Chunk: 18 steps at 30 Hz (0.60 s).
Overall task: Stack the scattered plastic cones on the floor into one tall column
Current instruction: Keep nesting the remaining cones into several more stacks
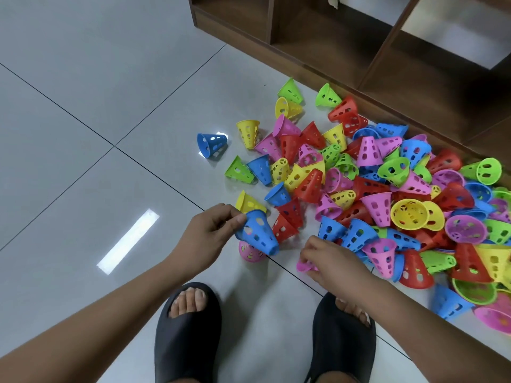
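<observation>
Grey tiled floor (pixel 83 106), glare strip at left. Left hand (pixel 210 230) grip pinches the wide rim of a blue cone (pixel 260 234), held tilted, narrow end down-right, above a pink cone (pixel 250 252) lying on the floor. Black slides (pixel 188 333) below, one per foot. Right hand (pixel 331 258) grip closed on a second pink cone (pixel 304 266), mostly hidden by fingers. Scattered pile of cones (pixel 387 189), red, yellow, green, blue, pink, spreads right, none stacked tall. Wooden shelf unit (pixel 359 51) behind; visible cubbies hold no cones.
</observation>
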Each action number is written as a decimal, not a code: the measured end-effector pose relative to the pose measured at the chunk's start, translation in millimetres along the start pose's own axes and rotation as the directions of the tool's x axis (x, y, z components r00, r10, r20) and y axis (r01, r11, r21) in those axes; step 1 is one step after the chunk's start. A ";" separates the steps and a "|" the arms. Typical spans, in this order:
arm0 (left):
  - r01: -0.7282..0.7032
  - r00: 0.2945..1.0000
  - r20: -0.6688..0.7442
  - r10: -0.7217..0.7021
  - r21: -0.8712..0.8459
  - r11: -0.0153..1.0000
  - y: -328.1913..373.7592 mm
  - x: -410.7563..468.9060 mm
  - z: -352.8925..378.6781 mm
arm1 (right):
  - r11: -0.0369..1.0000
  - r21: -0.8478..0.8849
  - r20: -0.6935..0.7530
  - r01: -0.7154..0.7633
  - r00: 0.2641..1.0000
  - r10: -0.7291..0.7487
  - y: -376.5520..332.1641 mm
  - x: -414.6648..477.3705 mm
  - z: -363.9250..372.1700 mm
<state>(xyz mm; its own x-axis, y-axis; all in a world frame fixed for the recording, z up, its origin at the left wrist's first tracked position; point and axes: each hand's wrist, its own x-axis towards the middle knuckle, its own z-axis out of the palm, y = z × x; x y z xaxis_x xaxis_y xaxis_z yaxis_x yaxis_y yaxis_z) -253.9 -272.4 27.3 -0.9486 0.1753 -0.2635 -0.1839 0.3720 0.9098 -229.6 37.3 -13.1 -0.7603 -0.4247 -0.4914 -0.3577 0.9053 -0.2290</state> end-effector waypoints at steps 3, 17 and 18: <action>0.001 0.998 0.064 -0.006 0.064 0.998 -12.8 -0.1 12.7 | 0.994 0.106 -0.076 0.000 0.997 0.008 -1.2 1.8 -0.9; -0.085 0.985 0.174 -0.014 0.546 0.834 -76.3 13.2 21.7 | 0.275 0.960 -0.118 0.048 0.962 0.246 -25.1 -2.6 -50.9; -0.088 0.982 0.186 -0.025 0.576 0.813 -77.3 14.2 21.1 | 0.222 0.975 -0.069 0.022 0.975 0.209 -30.9 -0.5 -47.9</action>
<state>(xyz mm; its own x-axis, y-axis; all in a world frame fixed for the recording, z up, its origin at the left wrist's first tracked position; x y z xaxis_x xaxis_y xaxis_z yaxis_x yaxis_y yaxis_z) -247.7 -279.4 -53.6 -0.8793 0.3319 -0.3415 0.0819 0.8119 0.5781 -244.1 9.5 34.4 -0.8541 -0.2248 -0.4690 0.4326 0.1934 -0.8806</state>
